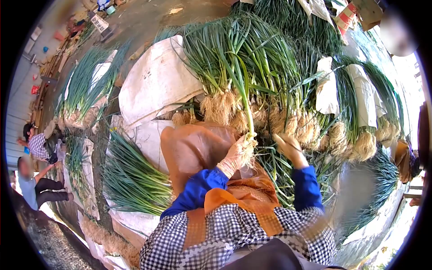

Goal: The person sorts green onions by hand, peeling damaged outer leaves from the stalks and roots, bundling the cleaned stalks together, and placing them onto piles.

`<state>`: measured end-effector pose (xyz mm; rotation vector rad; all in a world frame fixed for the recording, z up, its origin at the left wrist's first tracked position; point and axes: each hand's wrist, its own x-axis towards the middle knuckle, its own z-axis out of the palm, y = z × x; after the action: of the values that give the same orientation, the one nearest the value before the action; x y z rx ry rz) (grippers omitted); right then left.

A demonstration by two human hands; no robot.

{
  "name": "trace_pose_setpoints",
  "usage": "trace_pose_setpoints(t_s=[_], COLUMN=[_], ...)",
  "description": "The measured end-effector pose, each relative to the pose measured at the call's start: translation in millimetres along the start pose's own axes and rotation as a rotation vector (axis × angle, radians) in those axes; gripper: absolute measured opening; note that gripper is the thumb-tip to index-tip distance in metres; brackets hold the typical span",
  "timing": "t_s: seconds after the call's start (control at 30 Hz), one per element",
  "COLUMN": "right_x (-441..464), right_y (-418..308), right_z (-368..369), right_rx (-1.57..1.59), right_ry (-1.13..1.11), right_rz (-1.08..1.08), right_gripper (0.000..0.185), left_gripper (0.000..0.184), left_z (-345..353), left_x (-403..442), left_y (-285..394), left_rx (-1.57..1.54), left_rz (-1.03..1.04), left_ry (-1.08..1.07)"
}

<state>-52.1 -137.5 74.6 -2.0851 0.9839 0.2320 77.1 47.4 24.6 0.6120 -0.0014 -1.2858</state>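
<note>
Several rooted bundles (265, 58) occupy the upper centre of the frame. Brown apron (193, 150) spread across the centre. Leaf pile (135, 175) at centre left. One stalk (248, 114) extends upward from the centre, held low by the left hand (232, 157), fingers closed around it. Right hand (291, 151), right of centre, has fingers partly extended; cannot tell whether it holds anything.

A pale grey ribbed wall (24, 96) curves along nine o'clock, a small red item (34, 89) showing against it. At eleven o'clock stretches a bare brown floor (144, 17), damp-looking and smooth, with a white rectangular sign bearing dark lettering (99, 21) standing between ten and eleven. Dark, rough-textured ground (58, 243) lies at eight o'clock. Strong white light (413, 67) floods in between two and three.
</note>
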Motion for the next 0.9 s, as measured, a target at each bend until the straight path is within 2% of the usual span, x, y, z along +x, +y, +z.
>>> trace_pose_setpoints(t_s=[0.03,0.1,0.13,0.17,0.23,0.27,0.37,0.4,0.43,0.5,0.53,0.57,0.6,0.63,0.67,0.7,0.73,0.77,0.8,0.83,0.9], right_x=[-3.0,43.1,66.3,84.6,97.6,93.2,99.2,79.3,79.3,81.4,81.8,71.9,58.0,45.2,33.1,10.4,8.7,29.0,17.5,17.8,7.9], right_y=[-38.2,-48.8,-54.9,-54.8,-63.7,-68.0,-62.7,-82.5,-77.8,-54.0,-34.6,-21.1,-9.9,5.9,36.6,53.4,83.2,156.3,145.4,125.8,35.2], right_z=[2.4,29.5,59.2,66.1,81.6,88.1,109.1,99.0,101.1,104.6,108.7,105.9,101.2,96.8,88.9,70.4,61.5,71.1,53.0,42.7,18.4], right_rx=[0.363,0.841,0.863,0.980,1.294,1.376,1.761,1.696,1.702,1.381,0.643,0.645,0.416,0.179,0.073,-0.111,-0.519,-0.804,-0.894,-0.764,-0.473], right_ry=[-0.068,-0.333,-0.045,-0.193,-0.248,-0.253,-0.473,-0.227,-0.227,-0.300,0.038,0.040,-0.134,-0.304,-0.286,-0.189,-0.144,-0.195,-0.218,-0.224,-0.158], right_rz=[-0.152,-0.246,-0.377,-0.357,-0.179,-0.109,-0.065,0.179,0.186,-0.111,-0.675,-0.673,-0.446,-0.216,-0.314,-0.247,-0.156,-0.142,-0.066,-0.045,0.003], right_gripper=[0.037,0.035,0.035,0.039,0.036,0.041,0.036,0.030,0.030,0.024,0.023,0.023,0.023,0.023,0.033,0.034,0.034,0.039,0.045,0.043,0.042], left_gripper=[0.030,0.032,0.033,0.033,0.030,0.025,0.015,0.013,0.012,0.013,0.015,0.019,0.025,0.028,0.027,0.025,0.025,0.025,0.025,0.025,0.023], left_z=[9.3,23.0,26.5,25.7,11.4,8.2,2.2,-2.0,-6.1,-12.1,-14.2,-13.8,-14.8,-15.5,-18.2,-21.1,-24.2,-26.7,-26.7,-26.1,-20.4], left_x=[-6.2,-16.6,-17.8,-18.0,-14.6,-13.5,-13.3,-13.5,-13.5,-13.7,-13.4,-12.4,-11.3,-6.4,-9.0,-10.9,-8.2,-3.9,-0.4,3.6,3.6], left_y=[-0.8,-3.6,-7.3,-12.7,-18.4,-15.0,-18.8,-20.5,-22.1,-25.1,-23.0,-18.4,-11.9,-7.2,-9.2,-10.4,-9.7,-10.6,-10.4,-10.7,-17.3], left_rx=[0.005,-0.101,-0.221,-0.232,-0.316,-0.336,-0.432,-0.414,-0.397,-0.393,-0.394,-0.397,-0.262,-0.161,-0.209,-0.252,-0.254,-0.192,-0.127,-0.127,-0.143], left_rz=[-0.002,-0.060,-0.118,-0.093,-0.111,-0.084,-0.056,-0.049,-0.043,0.009,0.078,0.147,0.190,0.178,0.215,0.249,0.242,0.263,0.287,0.283,0.299], left_ry=[0.003,-0.081,-0.110,-0.094,0.029,0.006,0.011,0.046,0.078,0.117,0.109,0.097,0.182,0.366,0.238,0.107,0.105,0.139,0.174,0.173,0.206])
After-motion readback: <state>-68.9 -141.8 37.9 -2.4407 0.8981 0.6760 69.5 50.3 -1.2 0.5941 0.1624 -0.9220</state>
